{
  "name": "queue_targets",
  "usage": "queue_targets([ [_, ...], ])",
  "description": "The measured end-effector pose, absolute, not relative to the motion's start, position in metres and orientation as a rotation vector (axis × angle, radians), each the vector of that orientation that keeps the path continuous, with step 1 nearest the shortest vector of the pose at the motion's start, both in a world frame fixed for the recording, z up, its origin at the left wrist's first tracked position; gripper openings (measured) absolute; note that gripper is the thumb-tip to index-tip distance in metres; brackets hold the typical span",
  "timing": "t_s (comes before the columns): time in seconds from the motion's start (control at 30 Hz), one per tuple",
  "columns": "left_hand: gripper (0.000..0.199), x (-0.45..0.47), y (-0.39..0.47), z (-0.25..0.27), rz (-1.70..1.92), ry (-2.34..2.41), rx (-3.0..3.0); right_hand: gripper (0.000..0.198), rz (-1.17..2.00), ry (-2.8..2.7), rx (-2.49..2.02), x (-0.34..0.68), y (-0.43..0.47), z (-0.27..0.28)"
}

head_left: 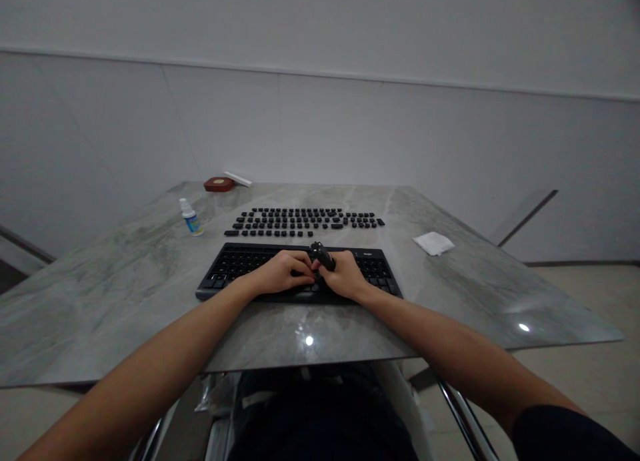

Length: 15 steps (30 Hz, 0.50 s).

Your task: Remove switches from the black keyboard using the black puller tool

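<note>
Both hands meet over the middle of a black keyboard (245, 261), which lies on the tabletop (150, 284) directly beneath them. The right hand (345, 274) is wrapped around a dark tool (324, 256), one end of which sticks up above the fist. The left hand (284, 271) is just beside it, fingers curled down toward the keys; whether they pinch anything I cannot tell. Beyond the hands, loose black keycaps (299, 224) lie in rows. Farther out to the left of the hands stands a small spray bottle (191, 219), with a reddish-brown case (219, 185) beyond it. A white cloth (434, 243) lies off to their right.
</note>
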<state>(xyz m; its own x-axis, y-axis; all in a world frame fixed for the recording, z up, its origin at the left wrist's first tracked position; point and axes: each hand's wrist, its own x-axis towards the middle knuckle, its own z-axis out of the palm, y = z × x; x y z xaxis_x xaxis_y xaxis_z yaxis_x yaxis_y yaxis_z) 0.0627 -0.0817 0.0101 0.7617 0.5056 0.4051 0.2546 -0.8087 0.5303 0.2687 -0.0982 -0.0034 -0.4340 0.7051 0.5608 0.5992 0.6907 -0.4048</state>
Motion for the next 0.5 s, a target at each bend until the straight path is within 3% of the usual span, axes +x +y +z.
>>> queue_targets([
  [0.5,0.012,0.0632,-0.0822,0.0107,0.753,0.588,2.512,0.018,0.069,-2.226,-1.029,0.2699,-0.104,-0.0055],
])
